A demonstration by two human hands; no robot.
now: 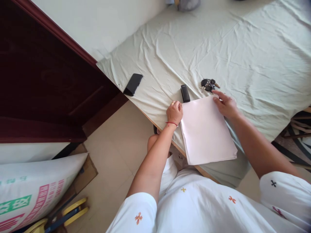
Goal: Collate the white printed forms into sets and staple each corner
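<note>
A stack of white paper [206,132] lies at the near edge of the cloth-covered table, its lower end reaching past the edge. My left hand [174,112] is closed at the stack's upper left corner, fingers curled on its edge. At the upper right corner, my right hand [225,104] pinches the paper between thumb and fingers, the index finger stretched toward the keys. Just beyond the stack's top edge lies a black stapler [185,93]. A bunch of keys [209,84] with black fobs rests beside my right fingertips.
A black phone [133,84] lies near the table's left edge. Pale green cloth [243,58] covers the table in wrinkles. A dark red door [48,71] stands at left, with a large printed white sack [36,187] below it. A grey container [188,4] is at the back.
</note>
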